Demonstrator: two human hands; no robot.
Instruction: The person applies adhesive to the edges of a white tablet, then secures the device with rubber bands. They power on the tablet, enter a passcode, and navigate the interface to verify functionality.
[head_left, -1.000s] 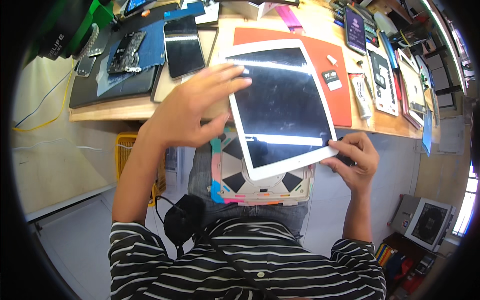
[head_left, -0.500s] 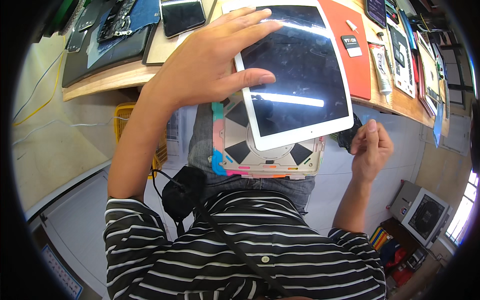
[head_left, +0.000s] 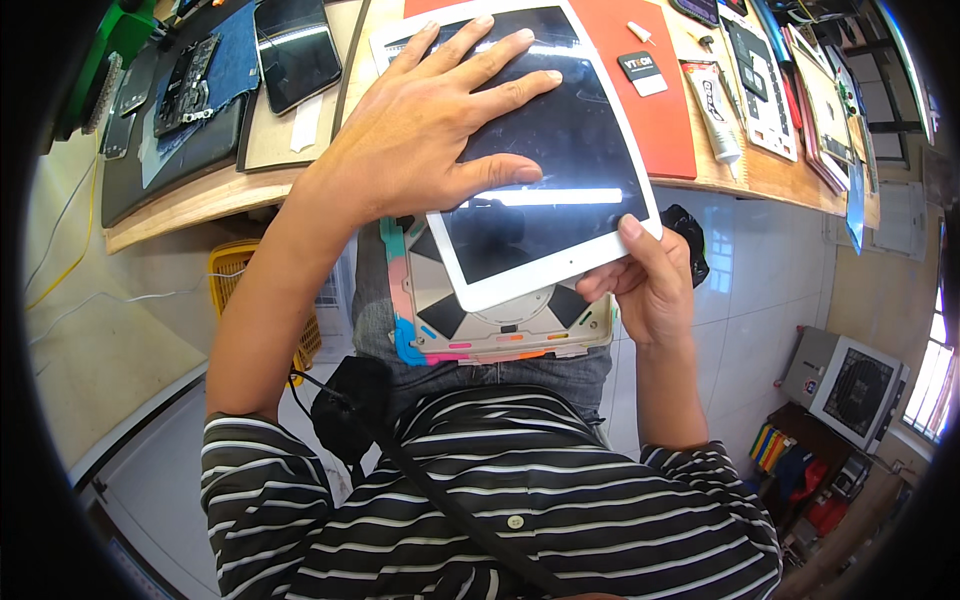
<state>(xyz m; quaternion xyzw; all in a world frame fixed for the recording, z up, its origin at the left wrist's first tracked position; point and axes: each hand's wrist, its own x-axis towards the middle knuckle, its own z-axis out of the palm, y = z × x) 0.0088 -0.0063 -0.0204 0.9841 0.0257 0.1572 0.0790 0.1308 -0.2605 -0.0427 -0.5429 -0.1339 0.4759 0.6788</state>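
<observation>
Head view, clock read from its middle: one white-framed tablet (head_left: 575,140) lies toward 12 o'clock, its upper part over one red mat (head_left: 668,130), its lower end jutting past the bench edge above one multicoloured-rimmed tablet case (head_left: 520,342) on the lap. At 11 o'clock the left hand (head_left: 420,130) lies spread over the screen, grasping nothing; at 3 o'clock the right hand (head_left: 655,280) grips the near right corner, thumb on top. One card (head_left: 642,73) sits at 1, one tube (head_left: 712,112) at 2, one smartphone (head_left: 298,55) at 11.
</observation>
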